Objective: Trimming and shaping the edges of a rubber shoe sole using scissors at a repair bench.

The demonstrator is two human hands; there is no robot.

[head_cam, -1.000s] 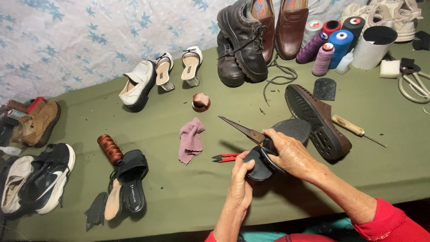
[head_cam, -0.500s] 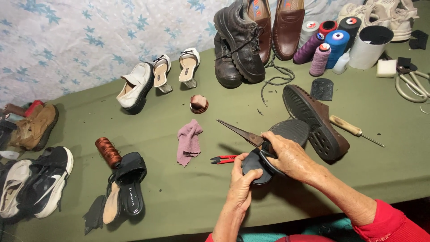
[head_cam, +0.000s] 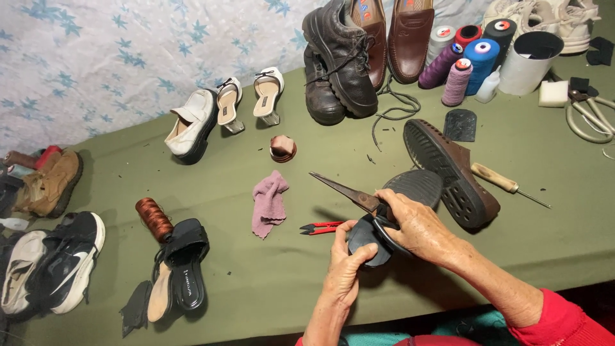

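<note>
Near the table's (head_cam: pixel 192 282) front edge, the right hand (head_cam: pixel 419 224) is wrapped around the handles of big dark scissors (head_cam: pixel 349 192), blades barely parted, points aimed at the far left. The left hand (head_cam: pixel 346 263) pinches a black rubber sole piece (head_cam: pixel 368 240) by its near edge. Cutting cleanly likely means feeding the rubber deep into the blades, thumb clear. A brown shoe (head_cam: pixel 448 170) crowds the right; a pink rag (head_cam: pixel 269 202) and red snips (head_cam: pixel 320 227) lie left.
</note>
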